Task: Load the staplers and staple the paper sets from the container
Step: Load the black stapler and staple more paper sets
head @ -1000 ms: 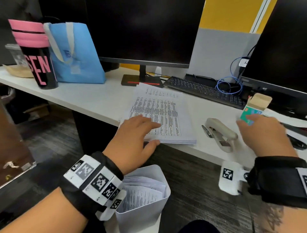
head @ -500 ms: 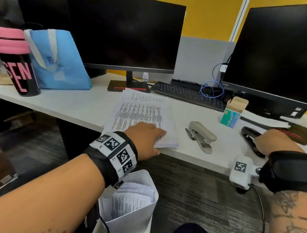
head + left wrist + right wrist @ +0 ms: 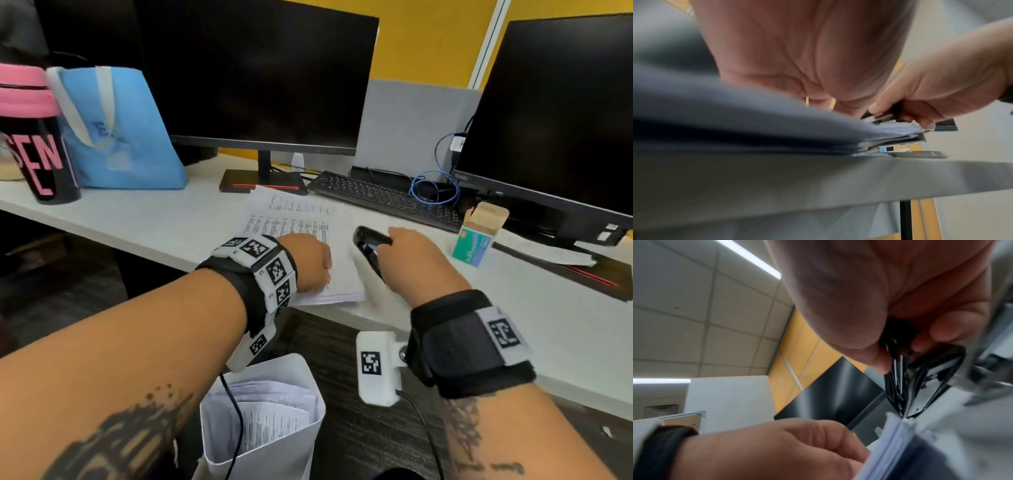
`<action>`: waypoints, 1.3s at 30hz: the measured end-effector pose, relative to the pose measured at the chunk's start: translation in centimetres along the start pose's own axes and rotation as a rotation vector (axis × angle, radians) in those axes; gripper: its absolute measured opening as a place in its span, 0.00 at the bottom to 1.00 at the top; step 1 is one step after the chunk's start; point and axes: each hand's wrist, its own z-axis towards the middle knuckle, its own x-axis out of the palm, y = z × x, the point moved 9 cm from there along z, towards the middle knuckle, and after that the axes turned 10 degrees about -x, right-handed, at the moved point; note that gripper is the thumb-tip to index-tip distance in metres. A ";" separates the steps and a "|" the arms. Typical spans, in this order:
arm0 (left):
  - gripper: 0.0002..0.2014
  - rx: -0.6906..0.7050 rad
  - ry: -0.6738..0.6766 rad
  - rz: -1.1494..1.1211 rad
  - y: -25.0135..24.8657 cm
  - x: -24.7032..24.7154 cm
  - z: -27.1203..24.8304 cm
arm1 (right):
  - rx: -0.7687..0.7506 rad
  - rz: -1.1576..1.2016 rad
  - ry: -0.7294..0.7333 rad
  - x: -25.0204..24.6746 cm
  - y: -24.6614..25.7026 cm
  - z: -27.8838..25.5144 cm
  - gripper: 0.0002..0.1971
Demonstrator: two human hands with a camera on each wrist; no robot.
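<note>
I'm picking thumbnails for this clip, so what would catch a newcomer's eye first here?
Probably the right hand gripping a black stapler at the right edge of the printed paper stack, which the left hand holds at the desk's front edge. Next, the two dark monitors behind, and the pink-and-black tumbler at far left.

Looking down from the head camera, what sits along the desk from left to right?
Black and pink tumbler → blue bag → paper stack under the left hand → black stapler in the right hand → green staple box.
</note>
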 end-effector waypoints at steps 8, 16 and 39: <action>0.06 -0.020 -0.085 -0.128 0.8 0.8 1.2 | 0.212 -0.072 0.079 0.5 -7.2 -0.1 0.16; 0.26 -0.040 -0.033 -0.085 -0.9 0.0 2.2 | 0.101 0.098 0.071 -1.4 -9.3 -1.7 0.24; 0.25 0.063 -0.190 -0.959 -6.0 -1.7 3.0 | 0.111 0.350 0.022 1.7 -10.0 -1.4 0.12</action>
